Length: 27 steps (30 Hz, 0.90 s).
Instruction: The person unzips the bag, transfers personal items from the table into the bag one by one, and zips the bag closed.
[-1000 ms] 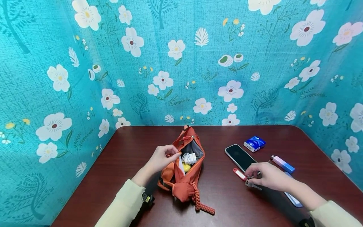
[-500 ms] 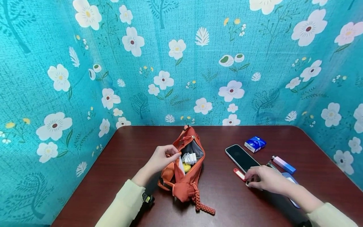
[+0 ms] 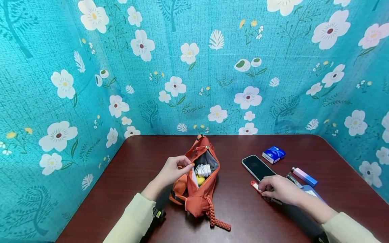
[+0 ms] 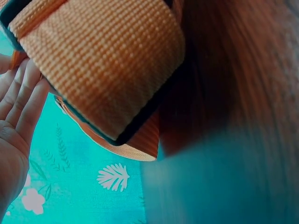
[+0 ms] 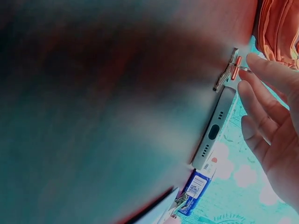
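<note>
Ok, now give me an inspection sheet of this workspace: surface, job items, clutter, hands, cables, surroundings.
Surface: dark reddish table, shiny.
Job items: orange bag, unzipped, charger and yellow item inside; keys with red tag, right of the bag.
Clutter: phone; blue box beyond it; pink-blue stick; bluish item, partly hidden.
Hands: left hand pinches the bag's edge; right hand has fingertips at the keys, grip unclear.
Cables: white cable, bundled by the charger.
Surroundings: floral cloth behind and on both sides.
</note>
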{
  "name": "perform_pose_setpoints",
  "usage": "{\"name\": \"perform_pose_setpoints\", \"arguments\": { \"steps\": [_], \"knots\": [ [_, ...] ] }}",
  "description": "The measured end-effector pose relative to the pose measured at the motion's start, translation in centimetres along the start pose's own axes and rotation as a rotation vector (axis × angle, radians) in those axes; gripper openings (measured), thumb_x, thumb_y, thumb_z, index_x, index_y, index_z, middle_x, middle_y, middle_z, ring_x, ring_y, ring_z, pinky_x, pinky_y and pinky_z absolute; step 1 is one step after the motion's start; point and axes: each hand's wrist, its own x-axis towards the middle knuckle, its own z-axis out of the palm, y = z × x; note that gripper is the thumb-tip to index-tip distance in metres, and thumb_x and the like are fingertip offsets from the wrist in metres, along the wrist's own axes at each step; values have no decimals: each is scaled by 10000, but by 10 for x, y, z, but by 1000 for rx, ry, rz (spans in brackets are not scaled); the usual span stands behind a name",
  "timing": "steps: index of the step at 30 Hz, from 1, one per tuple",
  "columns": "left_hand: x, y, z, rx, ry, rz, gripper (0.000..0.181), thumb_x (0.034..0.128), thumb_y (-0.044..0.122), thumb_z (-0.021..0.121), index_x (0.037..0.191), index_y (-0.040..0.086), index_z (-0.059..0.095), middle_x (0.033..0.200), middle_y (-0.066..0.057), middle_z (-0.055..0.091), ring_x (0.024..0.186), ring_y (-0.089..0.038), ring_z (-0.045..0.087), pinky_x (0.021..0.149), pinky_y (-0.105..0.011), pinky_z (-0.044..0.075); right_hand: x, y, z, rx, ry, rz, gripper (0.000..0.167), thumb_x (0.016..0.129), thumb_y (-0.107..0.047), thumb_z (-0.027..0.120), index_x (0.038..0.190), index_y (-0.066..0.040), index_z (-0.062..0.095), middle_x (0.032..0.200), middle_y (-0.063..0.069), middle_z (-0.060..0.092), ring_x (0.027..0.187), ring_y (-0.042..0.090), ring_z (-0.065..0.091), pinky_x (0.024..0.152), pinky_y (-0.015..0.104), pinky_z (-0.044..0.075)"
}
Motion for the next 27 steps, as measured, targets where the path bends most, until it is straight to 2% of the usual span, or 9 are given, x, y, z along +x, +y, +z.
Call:
{"name": "perform_pose_setpoints", "arguments": {
  "steps": [6, 10, 14, 19, 27],
  "knots": [
    [-1, 0, 0, -8, -1, 0, 38, 905, 169, 704, 879, 147, 689, 751, 81, 643, 664, -106, 594, 602, -299, 525, -2, 2, -1, 46, -19, -11, 189, 792, -106, 795, 923, -210, 707, 859, -133, 632, 761, 51, 575, 699, 272, 540],
    [0, 1, -1, -11, -2, 2, 36, 905, 166, 704, 880, 144, 690, 749, 77, 642, 661, -112, 591, 602, -301, 527, -3, 2, -1, 133, -39, -38, 203, 790, -38, 782, 933, -155, 700, 865, -86, 641, 753, 67, 585, 673, 239, 537],
    [0, 2, -1, -15, -1, 1, 40, 905, 164, 704, 877, 139, 689, 745, 75, 638, 655, -114, 583, 598, -301, 522, -4, 2, -2, 192, -69, -29, 225, 789, -5, 773, 961, -125, 691, 885, -47, 640, 745, 79, 594, 659, 211, 528],
    [0, 2, 0, -16, 2, 7, 46, 903, 157, 705, 870, 130, 686, 741, 72, 635, 654, -117, 581, 595, -299, 518, -4, 3, -3, 180, -72, -29, 209, 803, -5, 762, 951, -142, 706, 856, -56, 656, 740, 70, 592, 671, 211, 528],
    [0, 0, 0, -11, -3, 4, 50, 904, 165, 705, 874, 130, 687, 748, 79, 637, 662, -109, 583, 606, -286, 522, -2, 8, -2, 122, -25, -73, 160, 797, -36, 777, 869, -174, 739, 797, -92, 660, 714, 34, 592, 670, 220, 531]
  ]
}}
